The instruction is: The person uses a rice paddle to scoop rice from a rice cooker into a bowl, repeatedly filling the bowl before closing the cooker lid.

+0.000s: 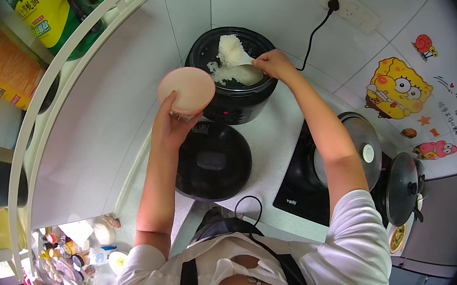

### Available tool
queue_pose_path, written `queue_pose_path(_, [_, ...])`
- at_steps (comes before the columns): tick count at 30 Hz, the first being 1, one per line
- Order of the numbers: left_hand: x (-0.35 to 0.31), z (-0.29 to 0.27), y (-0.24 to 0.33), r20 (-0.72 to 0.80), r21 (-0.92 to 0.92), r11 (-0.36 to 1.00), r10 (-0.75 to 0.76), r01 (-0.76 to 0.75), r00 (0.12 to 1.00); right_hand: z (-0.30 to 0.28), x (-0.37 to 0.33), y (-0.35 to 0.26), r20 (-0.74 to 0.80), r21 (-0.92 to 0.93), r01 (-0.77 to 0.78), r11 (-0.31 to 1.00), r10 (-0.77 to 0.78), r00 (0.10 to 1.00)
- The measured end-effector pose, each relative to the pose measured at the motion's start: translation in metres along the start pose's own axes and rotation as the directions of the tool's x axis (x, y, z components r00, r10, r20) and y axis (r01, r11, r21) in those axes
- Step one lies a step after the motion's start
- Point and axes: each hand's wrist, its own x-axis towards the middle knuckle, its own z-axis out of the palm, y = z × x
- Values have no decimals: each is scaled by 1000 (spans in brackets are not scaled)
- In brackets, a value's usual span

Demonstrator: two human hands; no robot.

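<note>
My left hand (171, 121) holds a round bowl (187, 90), pale inside with a pinkish rim, thumb over its edge and fingers beneath. The bowl is tilted beside the black rice cooker (235, 107), which stands uncovered. My right hand (275, 64) is closed on a white rice paddle (244, 58) over the cooker's right side. A clump of white rice (230, 47) sits at the paddle's far end. More rice lies in the cooker below. A greyish, spoon-like rounded shape (249, 75) shows just under the paddle; I cannot tell if my hand also holds it.
A black domed lid (211, 159) rests on the counter (265, 137) before the cooker. Right of it are a black cooktop (303, 193) and a pan with a glass lid (357, 151). A curved white shelf (65, 66) with bottles juts in at left. A cord runs to a wall socket (352, 6).
</note>
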Motion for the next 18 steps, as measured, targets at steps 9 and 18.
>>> queue_pose_path(9, [3, 55, 7, -31, 182, 983, 16, -10, 999, -50, -44, -44, -67, 34, -19, 999, 21, 998])
queue_pose_path(18, [41, 63, -10, 133, 230, 972, 12, -42, 991, -66, -92, -101, -307, -417, 252, 873, -396, 866])
